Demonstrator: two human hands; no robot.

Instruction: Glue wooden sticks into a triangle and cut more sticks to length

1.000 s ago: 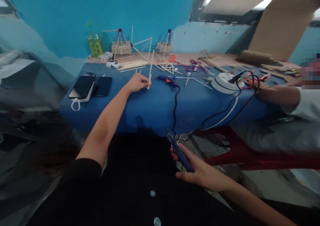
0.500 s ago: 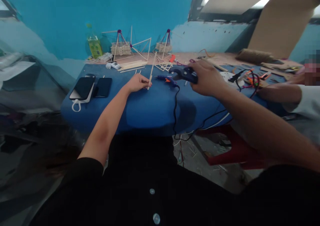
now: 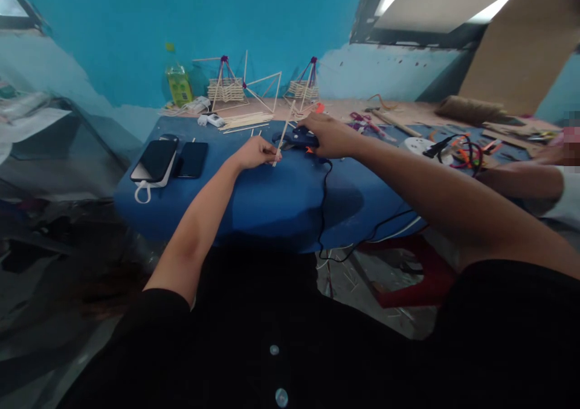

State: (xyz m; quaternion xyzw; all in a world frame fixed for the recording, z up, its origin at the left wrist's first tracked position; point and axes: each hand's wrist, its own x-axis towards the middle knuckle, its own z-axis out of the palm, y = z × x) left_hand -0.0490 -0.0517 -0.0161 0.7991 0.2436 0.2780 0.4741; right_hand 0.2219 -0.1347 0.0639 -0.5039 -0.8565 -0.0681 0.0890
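Observation:
My left hand (image 3: 258, 153) is closed in a pinch on the lower end of a thin wooden stick (image 3: 286, 125), which points up and slightly right over the blue tabletop (image 3: 267, 200). My right hand (image 3: 333, 135) is wrapped round a dark blue cutter (image 3: 302, 137) with hooked jaws. Those jaws reach left to the stick, just above my left fingertips; whether they touch it I cannot tell. Under my right hand lies a glue gun, mostly hidden, with its orange trigger (image 3: 310, 150) showing and its black cord (image 3: 323, 206) running off the front edge.
Two phones (image 3: 193, 159) (image 3: 156, 159) lie on the left, one on a white block. Behind are loose sticks (image 3: 247, 121), stick frames (image 3: 226, 89) and a yellow-green bottle (image 3: 179, 86). At right are a white power strip (image 3: 414, 145), cables and another person's arm (image 3: 521, 182).
My right hand has moved left with the cutter, bringing its jaws to the stick and covering most of the glue gun. My left hand keeps its pinch. The view has shifted slightly.

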